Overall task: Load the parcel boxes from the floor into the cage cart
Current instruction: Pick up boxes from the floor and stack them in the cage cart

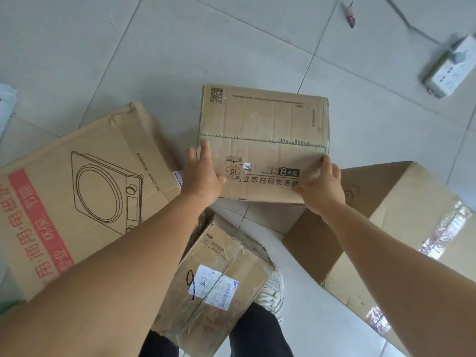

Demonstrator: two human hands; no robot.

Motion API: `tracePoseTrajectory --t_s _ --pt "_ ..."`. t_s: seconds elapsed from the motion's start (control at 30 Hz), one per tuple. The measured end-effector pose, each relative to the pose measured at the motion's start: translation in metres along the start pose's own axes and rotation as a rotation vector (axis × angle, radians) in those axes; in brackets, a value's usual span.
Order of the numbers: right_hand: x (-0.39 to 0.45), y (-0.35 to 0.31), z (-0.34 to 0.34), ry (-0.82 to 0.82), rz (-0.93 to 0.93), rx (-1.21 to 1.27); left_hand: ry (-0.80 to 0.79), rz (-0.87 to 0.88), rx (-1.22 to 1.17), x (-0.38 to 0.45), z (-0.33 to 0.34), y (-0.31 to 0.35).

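A brown parcel box (262, 124) with black print and a QR code sits in the middle of the view, over the tiled floor. My left hand (202, 173) holds its near left edge, fingers running along the left side and thumb on top. My right hand (322, 184) grips its near right corner, thumb on the top face. A smaller taped box (213, 284) with a white shipping label lies below, by my feet. The cage cart is out of view.
A large flat box (77, 197) printed with a cooker drawing and red text lies at the left. An open box (401, 228) with shiny tape lies at the right. A white power strip (450, 68) and its cable lie on the grey tiles at the upper right.
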State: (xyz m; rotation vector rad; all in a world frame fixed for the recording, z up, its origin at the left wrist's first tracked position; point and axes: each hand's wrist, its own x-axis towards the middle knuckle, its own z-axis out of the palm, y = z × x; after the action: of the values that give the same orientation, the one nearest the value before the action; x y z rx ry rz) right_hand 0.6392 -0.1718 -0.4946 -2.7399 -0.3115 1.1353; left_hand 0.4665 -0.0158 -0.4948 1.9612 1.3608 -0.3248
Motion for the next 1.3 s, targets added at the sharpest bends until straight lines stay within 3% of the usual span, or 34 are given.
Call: tracePoseTrajectory --t_s 0.3,0.53,0.67,0.8,1.07,1.3 --pt "-0.001 -0.005 0.032 0.027 -0.041 -0.219 -0.052 0.048 0.071 -0.006 0.022 -0.034" --pt "-0.067 -0.077 0.067 -0.03 -0.348 -0.295 0.064 0.111 0.222 -0.036 -0.019 -0.095" --pt "-0.101 -0.128 0.11 -0.09 -0.549 -0.285 0.12 -0.047 0.221 -0.06 -0.052 -0.17" --pt "-0.121 -0.166 0.162 -0.161 -0.619 -0.314 0.12 -0.226 0.23 -0.083 -0.077 -0.258" --pt "-0.114 -0.196 0.244 -0.207 -0.523 -0.416 0.117 -0.477 0.155 -0.102 -0.083 -0.396" --pt "-0.08 -0.199 0.268 -0.122 -0.42 -0.426 0.195 -0.618 -0.168 -0.082 -0.075 -0.448"
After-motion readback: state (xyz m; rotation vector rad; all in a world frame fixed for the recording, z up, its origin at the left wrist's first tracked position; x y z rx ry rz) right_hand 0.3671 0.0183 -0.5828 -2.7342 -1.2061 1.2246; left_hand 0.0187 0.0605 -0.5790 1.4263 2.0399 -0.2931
